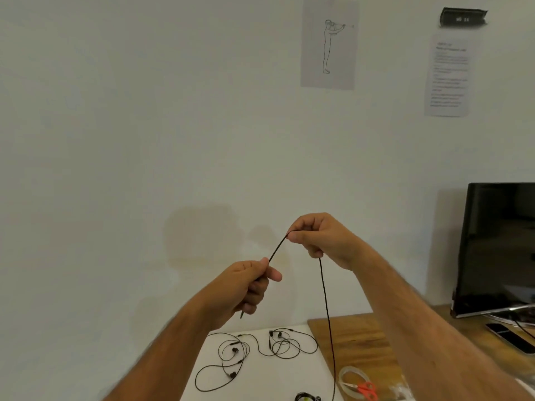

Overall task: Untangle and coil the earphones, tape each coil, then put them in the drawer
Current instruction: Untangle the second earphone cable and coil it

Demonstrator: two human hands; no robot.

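Both hands are raised in front of the wall, holding one black earphone cable [325, 296]. My left hand [249, 285] pinches the cable near its plug end, which pokes out below the fist. My right hand [321, 240] pinches it higher up, and the rest hangs straight down past the bottom edge of the view. On the white surface [289, 377] below lie other black earphones [254, 351] in loose tangled loops. A clear tape roll [351, 374] lies on the wooden desk beside them.
Orange-handled scissors [366, 389] lie by the tape on the wooden desk [356, 337]. A dark monitor [500, 247] stands at the right, with a phone [511, 337] in front of it. Two paper sheets hang on the wall. A dark object sits at the bottom edge.
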